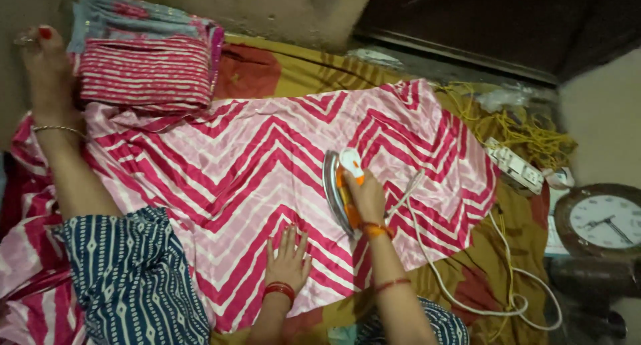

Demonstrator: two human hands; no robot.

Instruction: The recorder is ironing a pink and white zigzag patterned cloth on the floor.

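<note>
Pink cloth (pixel 267 165) with crimson and white chevron stripes lies spread flat over the mustard bedsheet (pixel 300 71), and your left hand (pixel 288 257) presses on its near edge with fingers spread wide. Your right hand (pixel 365 197) is closed around the handle of the orange-and-white iron (pixel 342 185), which stands tilted on the cloth's right half, its white cord (pixel 467 305) trailing off to the right. Folded striped clothes (pixel 143 58) sit stacked at the far left corner.

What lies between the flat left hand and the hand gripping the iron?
In the head view, only bare pink chevron-striped cloth lies between the left hand, pressed flat on it, and the right hand gripping the orange-and-white iron; no other object sits there.
</note>
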